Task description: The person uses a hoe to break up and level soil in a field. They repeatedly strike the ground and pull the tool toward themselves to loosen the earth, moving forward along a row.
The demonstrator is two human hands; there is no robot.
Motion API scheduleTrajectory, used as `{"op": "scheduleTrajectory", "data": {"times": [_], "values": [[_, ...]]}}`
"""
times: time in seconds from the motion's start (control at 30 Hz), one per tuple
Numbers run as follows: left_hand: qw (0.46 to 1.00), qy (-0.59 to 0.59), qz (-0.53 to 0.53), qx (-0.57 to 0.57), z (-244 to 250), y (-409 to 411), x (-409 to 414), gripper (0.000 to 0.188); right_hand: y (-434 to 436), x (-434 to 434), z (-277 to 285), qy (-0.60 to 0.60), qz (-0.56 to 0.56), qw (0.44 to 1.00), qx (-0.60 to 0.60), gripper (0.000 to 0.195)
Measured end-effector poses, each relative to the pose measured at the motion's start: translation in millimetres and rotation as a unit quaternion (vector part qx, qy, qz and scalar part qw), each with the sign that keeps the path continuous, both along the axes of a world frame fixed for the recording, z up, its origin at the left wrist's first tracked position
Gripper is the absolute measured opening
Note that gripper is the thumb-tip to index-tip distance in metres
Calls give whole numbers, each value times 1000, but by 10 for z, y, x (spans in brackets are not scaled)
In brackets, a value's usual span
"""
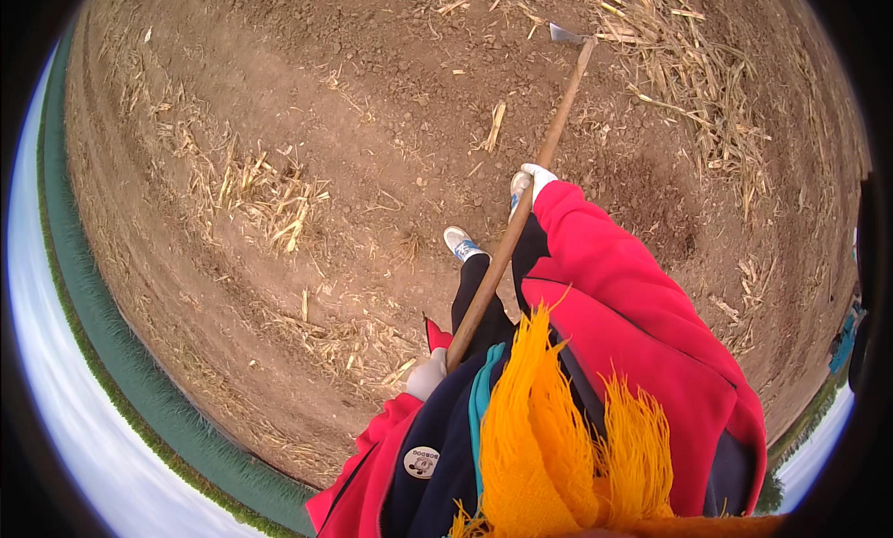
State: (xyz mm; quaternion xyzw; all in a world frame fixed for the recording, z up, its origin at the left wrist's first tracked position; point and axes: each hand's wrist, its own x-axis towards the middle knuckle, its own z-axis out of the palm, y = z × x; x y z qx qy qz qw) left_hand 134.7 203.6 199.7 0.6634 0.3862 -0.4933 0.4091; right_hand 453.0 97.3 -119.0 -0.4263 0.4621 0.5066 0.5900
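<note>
A hoe with a long wooden handle (pixel 513 231) crosses my view at a slant. Its metal blade (pixel 568 35) is at the far end, over or on the soil beside a straw pile. My right hand (pixel 539 178), in a white glove, is wrapped around the handle about midway along it. Near the rear end of the same handle, close to my waist, my left hand (pixel 425 377) grips it in a pale glove. The fingers of the left hand are partly hidden.
Dry cut stalks (pixel 704 84) lie heaped at the upper right, with more stalk litter (pixel 261 189) at left. My shoes (pixel 460 243) stand on bare brown soil (pixel 391 119). Orange scarf fringe (pixel 537 426) hangs before my chest. A green crop strip (pixel 139 357) borders the field.
</note>
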Motion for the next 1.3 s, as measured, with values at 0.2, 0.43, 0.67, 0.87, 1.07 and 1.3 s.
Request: {"op": "scheduleTrajectory", "data": {"times": [0.2,0.43,0.67,0.87,1.07,1.3], "values": [[994,107,-23,11,-145,-67,-1112,44,49,-767,578,4,-23,999,-43,12],[988,55,-119,77,-1168,-10,-1750,47,218,-731,922,-40,12,993,-108,14],[941,-297,-1,160,-1696,4,805,32,69,1379,2030,-388,-145,910,-14,23],[929,-365,38,44,-1476,-339,2307,32,-290,2444,2586,-578,-110,808,-28,20],[972,-222,12,81,-1798,-247,1319,31,-150,1332,1182,-491,-48,863,-107,21],[999,34,16,40,-1045,-188,-559,43,-57,-1230,-47,-170,162,941,-242,16]]}}
